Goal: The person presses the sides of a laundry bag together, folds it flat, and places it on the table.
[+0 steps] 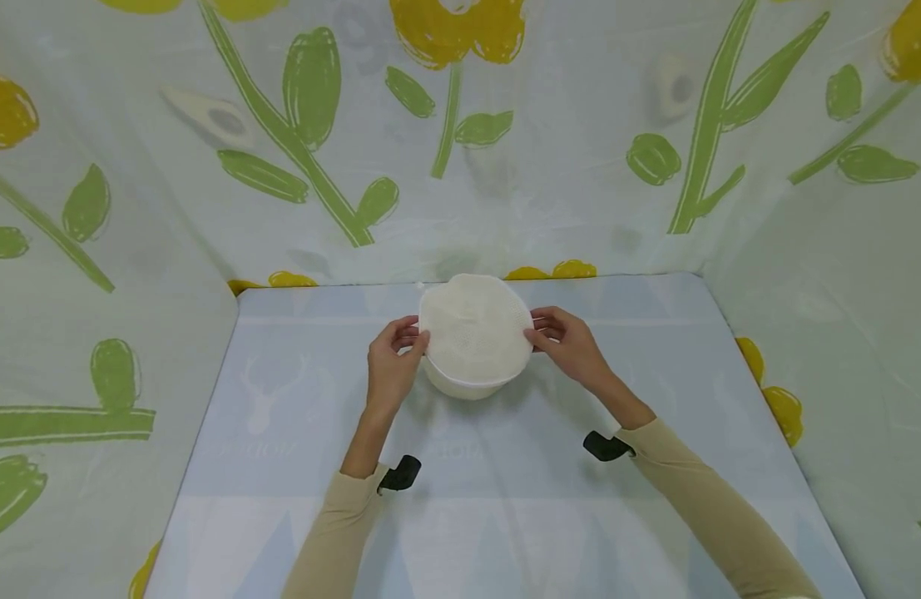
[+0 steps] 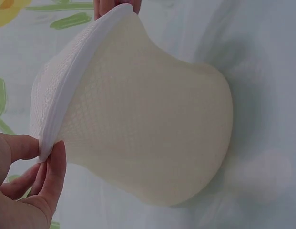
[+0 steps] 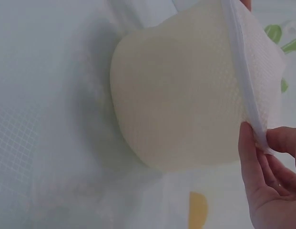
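object: cream mesh pouch (image 1: pixel 475 333), dome-shaped, netted fabric with a white piped rim (image 2: pixel 71 81)
object position: middle of the table (image 1: pixel 280 466), toward the far edge, between both hands; whether its underside rests on the cloth or is lifted just above it, cannot tell
object tilt: head view shows the flat round face turned up toward the camera; wrist views show the rounded side bulging away from the rim
left hand: left hand (image 1: pixel 393 366) at the pouch's left edge, thumb and fingers (image 2: pixel 52 176) pinching the rim
left grip: grasping the pouch rim, fingers curled, thumb on top
right hand: right hand (image 1: pixel 568 341) at the pouch's right edge, thumb and fingers (image 3: pixel 250 157) pinching the rim on that side
right grip: grasping the pouch rim, same pinch
hands relation: 2 hands on opposite sides of the pouch, well apart, pouch stretched between them
sleeves: tan long sleeves (image 1: pixel 700 499) on both arms, black wrist mount (image 1: pixel 604 447) at each cuff
table cover: pale blue cloth with a faint deer print (image 1: pixel 269 391)
surround: white sheeting with green stems and yellow flowers (image 1: pixel 460 33) on 3 sides
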A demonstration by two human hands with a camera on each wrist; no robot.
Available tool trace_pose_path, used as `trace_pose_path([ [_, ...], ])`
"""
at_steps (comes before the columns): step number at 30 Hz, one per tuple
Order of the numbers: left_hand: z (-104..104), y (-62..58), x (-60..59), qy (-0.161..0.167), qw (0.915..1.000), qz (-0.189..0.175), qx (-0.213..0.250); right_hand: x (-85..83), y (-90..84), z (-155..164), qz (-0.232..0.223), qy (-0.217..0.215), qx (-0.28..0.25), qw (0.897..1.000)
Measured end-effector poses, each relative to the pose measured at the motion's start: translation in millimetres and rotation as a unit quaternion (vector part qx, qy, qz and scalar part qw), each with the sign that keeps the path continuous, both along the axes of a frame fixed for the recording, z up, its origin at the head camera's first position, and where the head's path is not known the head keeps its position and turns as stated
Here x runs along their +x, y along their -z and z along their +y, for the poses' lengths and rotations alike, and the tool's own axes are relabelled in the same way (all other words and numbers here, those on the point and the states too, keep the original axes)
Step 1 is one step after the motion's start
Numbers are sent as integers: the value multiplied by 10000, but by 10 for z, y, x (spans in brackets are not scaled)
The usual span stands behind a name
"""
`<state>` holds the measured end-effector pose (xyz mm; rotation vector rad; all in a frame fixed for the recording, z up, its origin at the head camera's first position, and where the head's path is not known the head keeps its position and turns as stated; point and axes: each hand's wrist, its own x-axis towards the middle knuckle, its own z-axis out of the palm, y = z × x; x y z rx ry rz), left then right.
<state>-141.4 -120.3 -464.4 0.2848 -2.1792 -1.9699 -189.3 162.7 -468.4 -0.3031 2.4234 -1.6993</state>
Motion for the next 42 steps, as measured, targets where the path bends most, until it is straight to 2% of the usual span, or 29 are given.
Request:
trace_pose_path([
  [9,54,10,71,72,9998,-175,65,81,-18,95,-126,51,-53,9999],
  [24,192,1,232,151,9996,-217,74,265,-65,261,-225,48,7,9997],
  [42,305,7,440,215,9988,-294,333,456,-85,400,-408,76,95,9991],
])
